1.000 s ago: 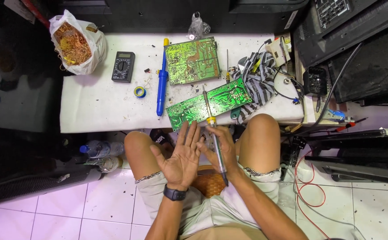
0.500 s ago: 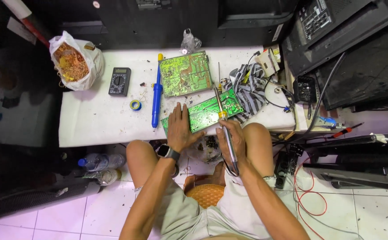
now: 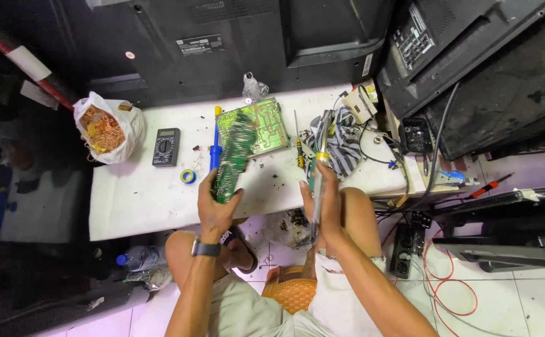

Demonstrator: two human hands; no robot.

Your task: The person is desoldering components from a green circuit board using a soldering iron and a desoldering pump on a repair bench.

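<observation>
My left hand (image 3: 215, 209) grips a narrow green circuit board (image 3: 233, 151) by its near end and holds it tilted on edge above the white table (image 3: 141, 200). My right hand (image 3: 323, 203) is closed around a long screwdriver (image 3: 319, 163) with a yellow band, its shaft pointing away from me. A second, larger green circuit board (image 3: 261, 126) lies flat on the table just beyond the lifted one. A black watch sits on my left wrist.
On the table: a black multimeter (image 3: 166, 147), a blue desoldering pump (image 3: 215, 150), a small tape roll (image 3: 188, 176), a white bag of copper wire (image 3: 105, 130), a striped cloth with cables (image 3: 346, 146). Black television backs stand behind and right. A power strip (image 3: 403, 249) lies on the floor.
My left hand took hold of the narrow circuit board and lifted it off the table onto its edge. My right hand raised the screwdriver toward the table.
</observation>
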